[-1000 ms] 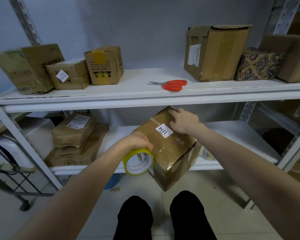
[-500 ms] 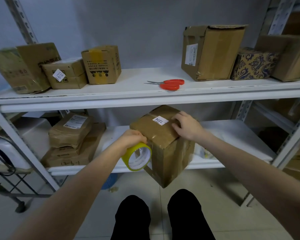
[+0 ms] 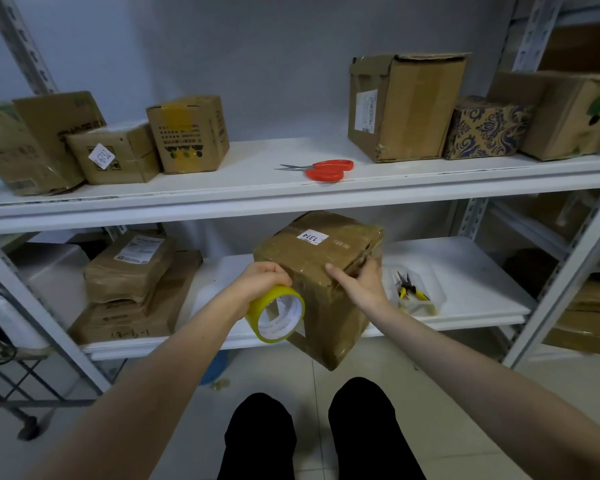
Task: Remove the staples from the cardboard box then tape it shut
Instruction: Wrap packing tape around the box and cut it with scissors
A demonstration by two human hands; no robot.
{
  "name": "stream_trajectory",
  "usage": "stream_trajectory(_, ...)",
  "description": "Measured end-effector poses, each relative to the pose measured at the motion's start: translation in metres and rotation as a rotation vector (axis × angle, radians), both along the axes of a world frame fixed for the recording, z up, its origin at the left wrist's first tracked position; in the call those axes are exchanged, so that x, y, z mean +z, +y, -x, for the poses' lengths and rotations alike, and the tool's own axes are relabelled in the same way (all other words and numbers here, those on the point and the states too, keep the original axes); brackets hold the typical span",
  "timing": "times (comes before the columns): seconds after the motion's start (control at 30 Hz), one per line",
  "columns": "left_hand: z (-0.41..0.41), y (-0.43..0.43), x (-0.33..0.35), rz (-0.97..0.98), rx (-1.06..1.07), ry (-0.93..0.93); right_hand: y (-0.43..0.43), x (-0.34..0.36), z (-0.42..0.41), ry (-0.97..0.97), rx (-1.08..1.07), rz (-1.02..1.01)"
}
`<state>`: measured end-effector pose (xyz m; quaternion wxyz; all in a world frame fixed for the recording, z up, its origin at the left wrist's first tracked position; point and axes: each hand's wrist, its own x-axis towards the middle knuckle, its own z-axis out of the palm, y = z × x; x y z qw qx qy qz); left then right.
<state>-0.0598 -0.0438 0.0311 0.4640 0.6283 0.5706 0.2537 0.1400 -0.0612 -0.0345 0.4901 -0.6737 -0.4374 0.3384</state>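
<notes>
Arms outstretched, left hand [image 3: 262, 279] around tape roll [image 3: 260, 307], right hand [image 3: 362, 285] gripping box [image 3: 329, 252].

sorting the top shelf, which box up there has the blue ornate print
The patterned box on the right: dark blue floral print covers it, and it sits beside the tall labelled box.

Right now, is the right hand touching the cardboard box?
Touching. The head view shows the right hand gripping the cardboard box at its upper corner, thumb on the edge.
</notes>
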Motion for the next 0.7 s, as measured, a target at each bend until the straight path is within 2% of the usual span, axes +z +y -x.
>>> stream_trajectory(0.1,0.007,0.004,-0.002,-0.025,0.027,-0.051,0.011,0.013,-0.009,0.098,0.064,-0.086)
stream_trajectory(0.13,0.011,0.004,-0.003,-0.034,0.04,-0.067,0.013,0.019,-0.013,0.069,0.088,-0.098)
stream_trajectory(0.17,0.013,0.003,-0.004,-0.043,0.046,-0.076,0.013,0.025,-0.016,-0.025,0.064,-0.125)
stream_trajectory(0.27,0.016,0.001,-0.008,-0.085,0.069,-0.076,-0.001,0.039,-0.006,-0.511,-0.095,-0.331)
stream_trajectory(0.33,0.015,0.0,-0.013,-0.12,0.109,-0.094,-0.015,0.037,0.019,-0.653,0.038,-0.509)
stream_trajectory(0.37,0.016,0.0,-0.015,-0.141,0.131,-0.113,-0.021,0.036,0.034,-0.64,0.131,-0.497)
stream_trajectory(0.43,0.019,-0.001,-0.019,-0.173,0.157,-0.152,-0.025,0.036,0.059,-0.566,0.267,-0.329)
stream_trajectory(0.5,0.023,-0.004,-0.015,-0.218,0.156,-0.172,-0.02,0.038,0.077,-0.51,0.344,-0.248)
stream_trajectory(0.6,0.031,-0.005,-0.003,-0.289,0.156,-0.224,-0.011,0.053,0.091,-0.429,0.313,-0.314)
stream_trajectory(0.7,0.038,-0.009,0.011,-0.366,0.171,-0.295,-0.007,0.075,0.1,-0.529,0.29,-0.362)
